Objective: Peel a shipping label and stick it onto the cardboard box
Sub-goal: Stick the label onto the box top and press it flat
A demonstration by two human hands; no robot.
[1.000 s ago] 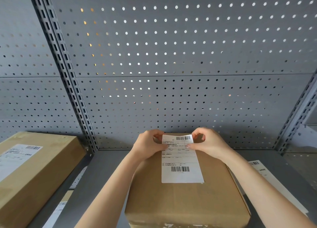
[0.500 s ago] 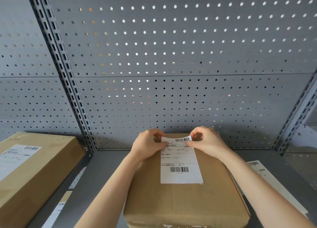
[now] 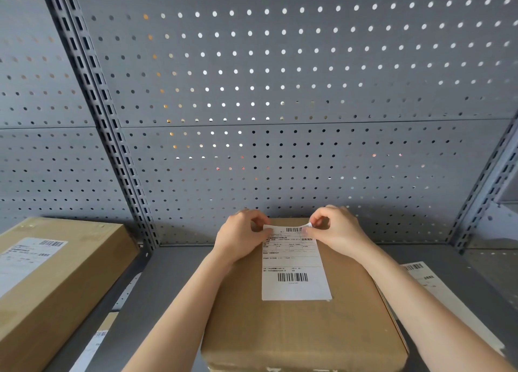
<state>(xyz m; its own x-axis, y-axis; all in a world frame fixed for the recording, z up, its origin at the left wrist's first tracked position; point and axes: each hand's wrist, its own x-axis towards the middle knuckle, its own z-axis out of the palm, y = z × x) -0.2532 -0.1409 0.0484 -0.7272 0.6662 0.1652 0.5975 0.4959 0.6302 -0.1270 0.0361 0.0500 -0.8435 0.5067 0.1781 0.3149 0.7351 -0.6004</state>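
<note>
The cardboard box (image 3: 302, 327) sits in the lower centre of the frame on a grey metal shelf (image 3: 168, 276), its top face turned up toward the camera. The shipping label (image 3: 294, 270) lies lengthwise on that top face, a little right of centre, with its near edge and middle flat against the cardboard. Its far edge curls up off the box, and that is where both hands work.

The left hand (image 3: 238, 237) comes in from the lower left and holds the label's far left corner, fingers (image 3: 259, 221) curled and pressed together in a pinch on the paper. The right hand (image 3: 339, 231) mirrors it on the far right corner, thumb and forefinger closed on the lifted tip while the other fingers tuck in behind. Holding both corners keeps the sheet square to the box and taut across its width, likely so the raised end can be laid down without a crease or a skew. Whether backing paper remains under the lifted strip cannot be told.

By my reading the label is mostly placed, and pressing down the far edge is what remains.

At the left of the frame another box (image 3: 56, 282) already carries a label. A loose label sheet (image 3: 437, 287) lies on the shelf at the right, partly behind the right forearm. A perforated grey panel (image 3: 280, 91) fills the upper frame.
</note>
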